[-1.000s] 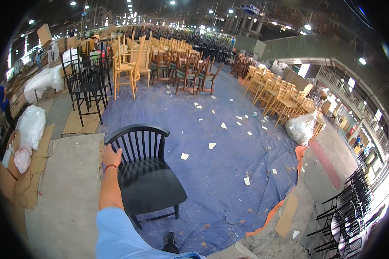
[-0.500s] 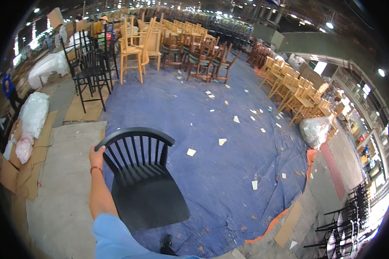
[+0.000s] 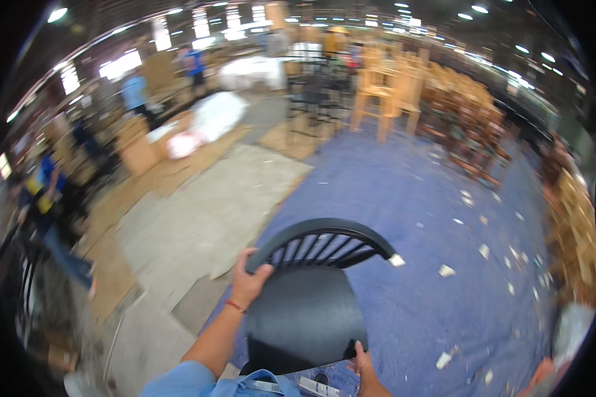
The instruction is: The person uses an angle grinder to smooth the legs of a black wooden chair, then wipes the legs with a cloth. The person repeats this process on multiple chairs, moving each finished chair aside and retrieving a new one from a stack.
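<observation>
A black wooden chair (image 3: pixel 308 311) with a curved spindle back stands right in front of me on the blue floor covering (image 3: pixel 417 198). My left hand (image 3: pixel 248 281) grips the left end of its curved top rail. My right hand (image 3: pixel 361 360) holds the front right edge of the seat. A thin red band circles my left wrist, and my light blue sleeve shows at the lower edge.
Stacks of light wooden chairs (image 3: pixel 391 86) and darker ones (image 3: pixel 477 132) stand at the back and right. Black metal chairs (image 3: pixel 314 92), cardboard boxes (image 3: pixel 139 145) and white plastic bags (image 3: pixel 212 112) lie at the back left. People (image 3: pixel 43 192) are at left. Paper scraps (image 3: pixel 447 270) litter the floor.
The view has swung left, blurred by motion. My right hand has come onto the seat's front edge. My left hand still grips the top rail.
</observation>
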Demonstrator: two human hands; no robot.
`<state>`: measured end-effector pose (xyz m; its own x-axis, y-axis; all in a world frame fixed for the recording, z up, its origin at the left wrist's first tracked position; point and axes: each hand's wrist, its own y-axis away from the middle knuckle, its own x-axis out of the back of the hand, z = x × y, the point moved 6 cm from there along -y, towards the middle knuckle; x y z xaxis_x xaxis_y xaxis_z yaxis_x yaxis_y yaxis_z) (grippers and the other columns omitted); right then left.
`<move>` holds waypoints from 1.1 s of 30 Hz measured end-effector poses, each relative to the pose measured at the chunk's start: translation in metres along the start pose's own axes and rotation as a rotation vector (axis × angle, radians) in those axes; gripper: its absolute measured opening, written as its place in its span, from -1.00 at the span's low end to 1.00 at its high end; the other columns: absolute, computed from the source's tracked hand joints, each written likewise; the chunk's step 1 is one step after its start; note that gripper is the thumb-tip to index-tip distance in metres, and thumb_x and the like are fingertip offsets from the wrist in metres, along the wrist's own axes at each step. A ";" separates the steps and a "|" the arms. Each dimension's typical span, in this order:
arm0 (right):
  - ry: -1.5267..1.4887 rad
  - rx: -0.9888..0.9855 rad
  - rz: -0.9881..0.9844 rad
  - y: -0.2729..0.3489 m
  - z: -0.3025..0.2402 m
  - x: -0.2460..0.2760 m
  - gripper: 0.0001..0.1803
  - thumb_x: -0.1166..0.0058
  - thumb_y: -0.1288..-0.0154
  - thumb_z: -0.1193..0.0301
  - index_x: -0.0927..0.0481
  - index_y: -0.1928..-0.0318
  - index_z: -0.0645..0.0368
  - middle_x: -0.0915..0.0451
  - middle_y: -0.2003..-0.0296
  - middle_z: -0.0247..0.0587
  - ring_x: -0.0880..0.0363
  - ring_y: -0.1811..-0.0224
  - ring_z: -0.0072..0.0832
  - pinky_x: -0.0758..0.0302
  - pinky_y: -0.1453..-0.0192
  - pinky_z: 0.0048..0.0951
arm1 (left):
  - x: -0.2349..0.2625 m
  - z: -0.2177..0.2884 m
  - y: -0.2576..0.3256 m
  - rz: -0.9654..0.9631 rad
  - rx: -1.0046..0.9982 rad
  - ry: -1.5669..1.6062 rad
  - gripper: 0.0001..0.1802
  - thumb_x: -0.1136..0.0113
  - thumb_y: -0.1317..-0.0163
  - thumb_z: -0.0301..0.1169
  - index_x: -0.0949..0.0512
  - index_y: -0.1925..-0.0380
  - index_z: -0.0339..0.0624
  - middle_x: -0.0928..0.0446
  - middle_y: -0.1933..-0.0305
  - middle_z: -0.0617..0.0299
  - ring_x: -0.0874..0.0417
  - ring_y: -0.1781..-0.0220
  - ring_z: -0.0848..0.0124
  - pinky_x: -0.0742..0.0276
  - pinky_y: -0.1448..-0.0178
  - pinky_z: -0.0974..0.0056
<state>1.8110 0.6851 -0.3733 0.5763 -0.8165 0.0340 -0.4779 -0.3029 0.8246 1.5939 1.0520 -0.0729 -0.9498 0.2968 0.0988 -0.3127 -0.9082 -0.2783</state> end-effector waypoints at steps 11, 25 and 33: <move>0.028 0.067 -0.541 -0.040 -0.014 0.027 -0.33 0.00 -0.41 -0.06 -0.39 -0.33 0.14 -0.59 -0.12 -0.08 -0.59 -0.15 -0.11 -0.63 -0.08 0.02 | 0.033 0.088 0.224 0.207 -0.161 -0.332 -0.58 -0.43 -0.21 -0.30 -0.53 0.03 -0.29 -0.56 0.11 0.06 -0.58 0.00 0.19 -0.48 -0.12 0.17; 0.854 0.011 -1.249 0.266 0.235 -0.112 -0.37 -0.04 -0.43 0.00 -0.41 -0.26 0.24 -0.60 -0.07 -0.10 -0.62 -0.05 -0.14 -0.62 0.05 0.01 | 0.220 0.287 0.638 0.956 -0.412 -0.468 -0.52 -0.50 -0.10 -0.09 -0.51 0.47 -0.28 -0.46 0.46 0.15 -0.48 0.40 0.18 -0.39 0.26 0.16; 1.215 -0.282 -1.702 0.462 0.484 -0.011 -0.39 -0.06 -0.44 0.03 -0.42 -0.22 0.29 -0.61 -0.05 -0.10 -0.64 0.01 -0.16 -0.61 0.13 0.00 | 0.211 0.507 0.899 1.175 -0.617 -1.130 -0.45 -0.51 0.06 0.06 -0.50 0.53 -0.20 -0.38 0.58 0.20 -0.43 0.52 0.14 -0.25 0.39 0.12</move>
<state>1.2630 0.3159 -0.2660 0.3252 0.8050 -0.4963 0.8796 -0.0648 0.4712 1.1164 0.1488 0.1821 -0.2654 -0.9607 0.0810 0.2688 -0.1544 -0.9508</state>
